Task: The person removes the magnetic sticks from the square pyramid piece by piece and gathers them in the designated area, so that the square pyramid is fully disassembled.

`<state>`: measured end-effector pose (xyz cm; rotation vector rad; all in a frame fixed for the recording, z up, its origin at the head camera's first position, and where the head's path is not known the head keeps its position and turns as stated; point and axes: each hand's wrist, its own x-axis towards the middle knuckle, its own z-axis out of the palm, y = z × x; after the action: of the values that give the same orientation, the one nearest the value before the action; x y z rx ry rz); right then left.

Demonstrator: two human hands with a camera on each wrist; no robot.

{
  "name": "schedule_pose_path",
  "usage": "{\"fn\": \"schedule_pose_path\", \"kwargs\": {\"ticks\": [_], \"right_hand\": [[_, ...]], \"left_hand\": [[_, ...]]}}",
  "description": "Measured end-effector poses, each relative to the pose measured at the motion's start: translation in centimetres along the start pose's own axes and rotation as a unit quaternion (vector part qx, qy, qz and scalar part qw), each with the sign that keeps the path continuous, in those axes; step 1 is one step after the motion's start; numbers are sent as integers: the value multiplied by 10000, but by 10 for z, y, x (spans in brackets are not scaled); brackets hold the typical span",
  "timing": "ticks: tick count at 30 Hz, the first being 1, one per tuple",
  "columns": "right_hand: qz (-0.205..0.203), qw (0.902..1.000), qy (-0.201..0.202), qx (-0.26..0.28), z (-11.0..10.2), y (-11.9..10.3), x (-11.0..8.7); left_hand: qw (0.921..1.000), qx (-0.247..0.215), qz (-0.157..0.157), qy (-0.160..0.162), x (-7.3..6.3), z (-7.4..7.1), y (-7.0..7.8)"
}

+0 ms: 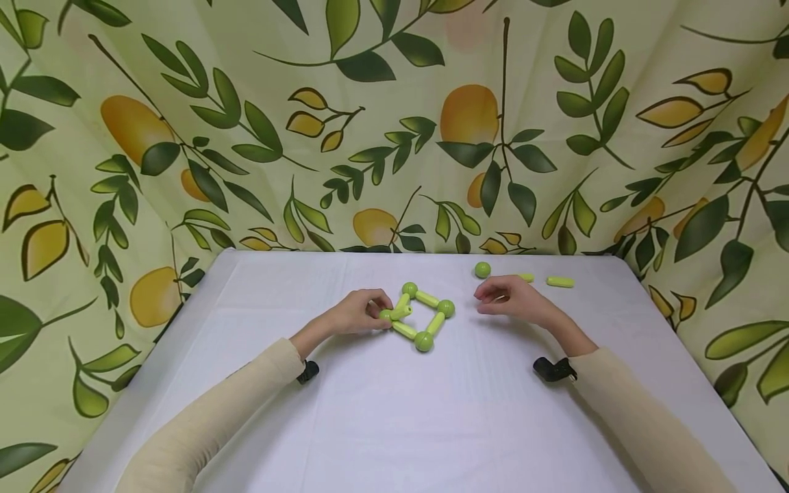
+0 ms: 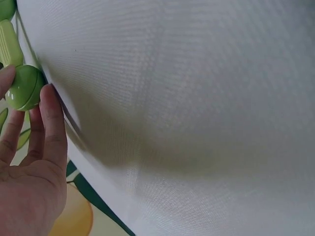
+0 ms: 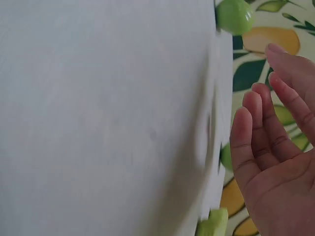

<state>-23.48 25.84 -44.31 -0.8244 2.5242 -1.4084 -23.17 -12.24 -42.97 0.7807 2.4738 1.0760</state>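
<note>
A square frame of light green rods (image 1: 427,298) and green balls (image 1: 423,342) lies on the white cloth. My left hand (image 1: 360,311) pinches the frame's left corner ball (image 2: 24,91) between thumb and fingers; in the left wrist view a ribbed rod (image 2: 10,44) runs out from that ball. Another rod (image 1: 402,312) sticks out from this corner at an upward slant. To the right of the frame, my right hand (image 1: 514,299) hovers with loosely bent fingers and holds nothing. A frame ball (image 3: 235,16) shows beyond its thumb in the right wrist view.
Behind my right hand lie a loose green ball (image 1: 483,270), a rod (image 1: 560,281) and another rod (image 1: 526,277) partly hidden by the hand. The table (image 1: 394,424) ends at a curtain (image 1: 394,137) printed with leaves and fruit.
</note>
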Motion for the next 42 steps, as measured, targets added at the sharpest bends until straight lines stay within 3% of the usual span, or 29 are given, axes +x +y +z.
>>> {"fn": "schedule_pose_path", "kwargs": {"ticks": [9, 15, 26, 32, 42], "right_hand": [[-77, 9992, -387, 111, 30, -6, 31], [-115, 9983, -568, 13, 38, -7, 43], [39, 9949, -1002, 137, 39, -18, 29], [-35, 9943, -1063, 66, 46, -25, 19], [-71, 9921, -1181, 427, 57, -30, 4]], "left_hand": [[10000, 33, -44, 80, 1, 1, -4], [10000, 34, 5, 88, 2, 2, -5], [9977, 174, -236, 606, 4, 1, -2], [9973, 117, -306, 656, 10, 0, 0], [9968, -72, -418, 678, 19, 2, 5]]}}
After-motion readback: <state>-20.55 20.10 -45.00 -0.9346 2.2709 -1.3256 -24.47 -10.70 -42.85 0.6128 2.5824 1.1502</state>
